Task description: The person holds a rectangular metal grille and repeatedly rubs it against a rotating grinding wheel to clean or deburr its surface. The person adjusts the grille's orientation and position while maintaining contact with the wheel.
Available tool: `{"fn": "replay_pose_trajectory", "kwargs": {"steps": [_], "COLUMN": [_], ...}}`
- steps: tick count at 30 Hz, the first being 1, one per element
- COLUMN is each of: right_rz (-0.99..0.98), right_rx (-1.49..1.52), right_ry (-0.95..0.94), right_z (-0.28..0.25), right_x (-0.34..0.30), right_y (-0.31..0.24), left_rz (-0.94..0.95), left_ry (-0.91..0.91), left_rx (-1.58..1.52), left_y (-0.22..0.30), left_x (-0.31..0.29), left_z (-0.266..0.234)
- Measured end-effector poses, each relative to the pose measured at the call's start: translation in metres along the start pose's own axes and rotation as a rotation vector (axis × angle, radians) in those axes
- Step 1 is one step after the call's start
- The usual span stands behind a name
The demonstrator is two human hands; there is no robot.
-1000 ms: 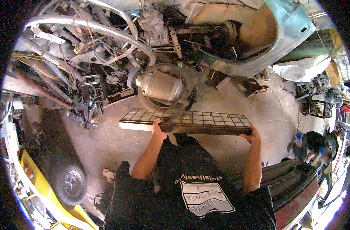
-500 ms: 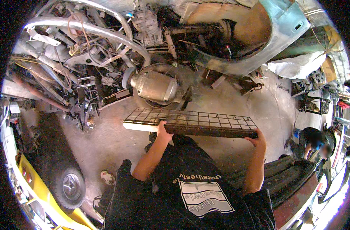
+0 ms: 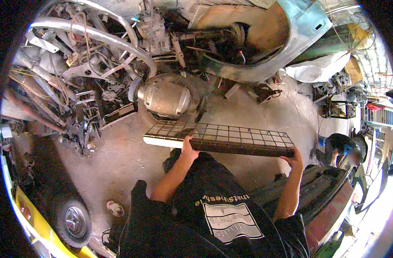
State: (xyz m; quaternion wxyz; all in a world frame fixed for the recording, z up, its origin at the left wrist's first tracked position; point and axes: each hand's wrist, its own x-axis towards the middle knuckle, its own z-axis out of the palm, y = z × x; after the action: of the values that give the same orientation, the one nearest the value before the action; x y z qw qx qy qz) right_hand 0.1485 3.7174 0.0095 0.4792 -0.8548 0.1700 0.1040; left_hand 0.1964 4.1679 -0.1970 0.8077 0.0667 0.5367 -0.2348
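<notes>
A long, narrow wire-grid frame (image 3: 244,147) stretches across in front of my body. It has a dark, rusty-looking long side, a pale section at its left end, and the floor shows through its wire squares. My left hand (image 3: 188,149) grips the near edge left of the middle, thumb up over the rim. My right hand (image 3: 294,158) is closed round the right end. The frame is held off the floor, roughly level, with its right end slightly nearer me. Fingertips of both hands are partly hidden beneath it.
Beyond the frame lies a metal cylindrical tank (image 3: 166,99). Tangled metal parts (image 3: 76,64) fill the far left, and a blue-grey car fender (image 3: 265,69) stands far right. A wheel (image 3: 74,220) is at lower left. A person (image 3: 340,148) crouches at right, beside a dark ribbed panel (image 3: 308,182).
The frame and both hands have shifted slightly right in the view, while the surroundings have slid left. My grip looks the same.
</notes>
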Motion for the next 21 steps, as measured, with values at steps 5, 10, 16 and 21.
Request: {"fn": "replay_pose_trajectory", "kwargs": {"steps": [5, 10, 16, 21], "right_rz": [0.152, 0.608, 0.697, 0.485], "right_rx": [0.275, 0.721, 0.774, 0.623], "right_ry": [0.075, 0.228, 0.165, -0.007], "right_z": [0.020, 0.047, 0.075, 0.081], "right_x": [-0.004, 0.028, 0.065, 0.074], "right_y": [-0.015, -0.007, 0.027, 0.053], "left_rz": [-0.001, 0.055, 0.182, 0.228], "left_ry": [-0.107, -0.034, 0.045, 0.086], "left_rx": [-0.061, -0.021, 0.006, 0.011], "left_y": [0.014, 0.040, 0.057, 0.051], "left_x": [-0.005, -0.018, -0.030, -0.037], "left_z": [-0.011, -0.016, -0.024, -0.030]}}
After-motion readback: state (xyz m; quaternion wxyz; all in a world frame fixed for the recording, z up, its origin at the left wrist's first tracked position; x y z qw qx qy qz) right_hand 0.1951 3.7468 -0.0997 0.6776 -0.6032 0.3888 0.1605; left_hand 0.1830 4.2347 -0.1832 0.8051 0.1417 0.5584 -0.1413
